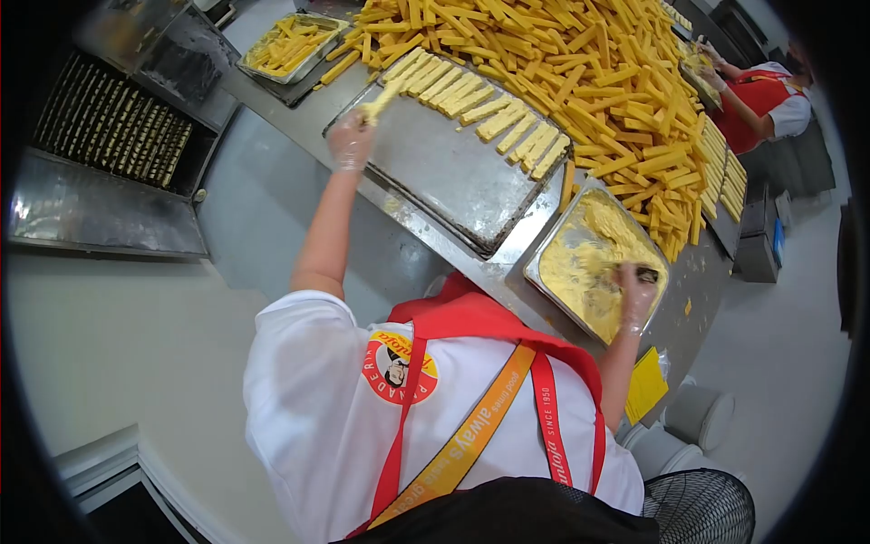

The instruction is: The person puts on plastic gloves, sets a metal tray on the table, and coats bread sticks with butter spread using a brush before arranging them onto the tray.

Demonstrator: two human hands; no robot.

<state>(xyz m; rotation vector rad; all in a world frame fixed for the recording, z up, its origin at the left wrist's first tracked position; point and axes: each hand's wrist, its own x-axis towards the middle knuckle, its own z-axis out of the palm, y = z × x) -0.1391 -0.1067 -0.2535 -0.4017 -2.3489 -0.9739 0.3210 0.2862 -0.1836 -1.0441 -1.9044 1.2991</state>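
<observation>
From here I see the left hand (352, 145) pinching a cream-coated stick (389, 95) between its fingers, over the left end of the flat tray (435, 172); at right, the right hand's (637, 297) fingers curl around a dark tool (646, 274) over the cream pan (566, 312) on the desk (530, 238).

This is a bakery: a round red-and-yellow logo (400, 367), lower centre, reads "PANADER". Oblong yellow sticks (562, 72) are heaped at upper centre.
</observation>
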